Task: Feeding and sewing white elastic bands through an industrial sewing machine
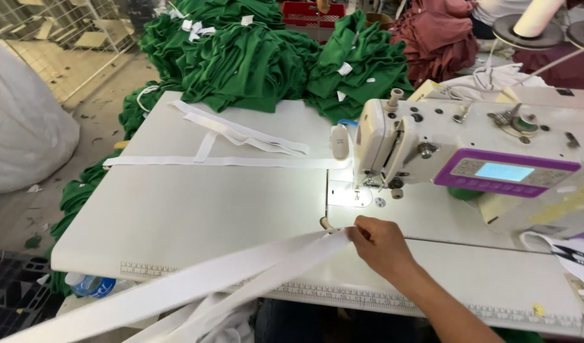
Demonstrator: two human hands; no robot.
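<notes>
Right hand comes in from bottom right, fingers pinched together on the end of a long white fabric strip. Grip is closed, thumb side hidden, so exact finger placement can't be told. Strip looks folded or doubled, runs from the hand down-left across the front edge of the white sewing table and off the bottom-left of frame. Left hand not in view.

Held strip end sits on the table just in front of the needle plate, lit by the machine lamp. A small beige knob or peg is just left of the pinched end, touching or almost touching, can't tell.

White sewing machine stands right of centre, purple control panel with a blue screen on its front. Needle area is near the hand but apart from it.

More loose white strips lie flat further back on the table, well apart from the hand. Piles of green garments are heaped behind the table's far edge, some hanging down the left side. Maroon garments top right. White thread cone top right corner. Big white bag on the floor at left. Printed ruler marks run along the table's near edge, partly covered by the strip.
</notes>
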